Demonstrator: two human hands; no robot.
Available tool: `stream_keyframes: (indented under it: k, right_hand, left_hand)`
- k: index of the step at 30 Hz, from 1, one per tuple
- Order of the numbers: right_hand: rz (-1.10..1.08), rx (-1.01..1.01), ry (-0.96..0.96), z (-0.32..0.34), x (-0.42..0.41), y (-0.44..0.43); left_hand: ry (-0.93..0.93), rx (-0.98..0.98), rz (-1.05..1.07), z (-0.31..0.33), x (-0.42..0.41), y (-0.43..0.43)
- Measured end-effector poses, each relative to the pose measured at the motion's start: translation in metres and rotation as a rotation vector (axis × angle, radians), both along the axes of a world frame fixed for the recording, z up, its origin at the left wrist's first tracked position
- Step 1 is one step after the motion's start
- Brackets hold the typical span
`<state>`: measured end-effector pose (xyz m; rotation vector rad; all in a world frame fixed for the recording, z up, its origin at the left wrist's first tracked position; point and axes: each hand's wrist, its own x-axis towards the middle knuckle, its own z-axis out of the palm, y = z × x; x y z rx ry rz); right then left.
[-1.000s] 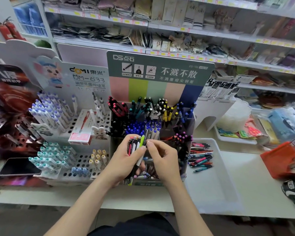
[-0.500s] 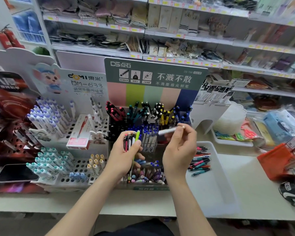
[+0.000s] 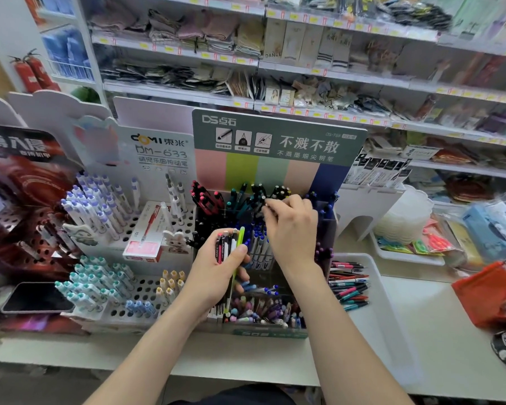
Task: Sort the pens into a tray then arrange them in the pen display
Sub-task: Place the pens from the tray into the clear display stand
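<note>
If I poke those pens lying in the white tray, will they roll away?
Probably a little: the pens look slim and round and lie flat in the white tray. They are piled close together, so neighbours may stop them, and the tray's raised rim should keep them in.

The left hand (image 3: 216,276) half hides its pens (image 3: 228,244); whether the right hand (image 3: 292,229) pinches one is unclear. Upper-right shelf goods (image 3: 465,71) are blurred.

Pen display (image 3: 275,147) stands centre on worktop (image 3: 450,331), shelves (image 3: 304,68) behind. Tray (image 3: 386,317) w/ pens (image 3: 348,285) just R of it; phone (image 3: 35,298) far L.
</note>
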<state>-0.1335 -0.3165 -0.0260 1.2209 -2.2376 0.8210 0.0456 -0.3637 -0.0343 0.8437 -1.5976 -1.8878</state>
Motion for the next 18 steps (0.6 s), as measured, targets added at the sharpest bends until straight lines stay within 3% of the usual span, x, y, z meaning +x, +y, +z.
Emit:
stream_keyframes:
  k: [3, 5, 7, 9, 13, 15, 18]
  right_hand:
    - [-0.041, 0.014, -0.057, 0.005, 0.005, -0.002]
    - [0.028, -0.142, -0.204, 0.011, 0.013, 0.002]
    - [0.204, -0.226, -0.426, 0.017, 0.029, 0.011]
    - [0.318, -0.157, -0.694, 0.019, 0.046, 0.019]
    - [0.313, -0.161, -1.054, 0.005, 0.057, 0.032]
    - [0.263, -0.253, -1.138, 0.001, 0.056, 0.037]
    - [0.114, -0.467, -1.083, -0.002, 0.051, 0.045]
  left_hand:
    - [-0.009, -0.015, 0.002, 0.002, 0.001, -0.003]
    - [-0.002, -0.014, 0.006, 0.003, 0.001, -0.005]
    - [0.017, -0.005, -0.01, 0.006, 0.002, -0.006]
    - [0.037, 0.008, -0.043, 0.008, 0.003, -0.008]
    - [-0.007, 0.001, -0.133, 0.006, 0.005, -0.01]
    - [-0.039, 0.031, -0.167, 0.003, 0.006, -0.01]
    - [-0.116, 0.026, -0.122, -0.003, 0.005, -0.012]
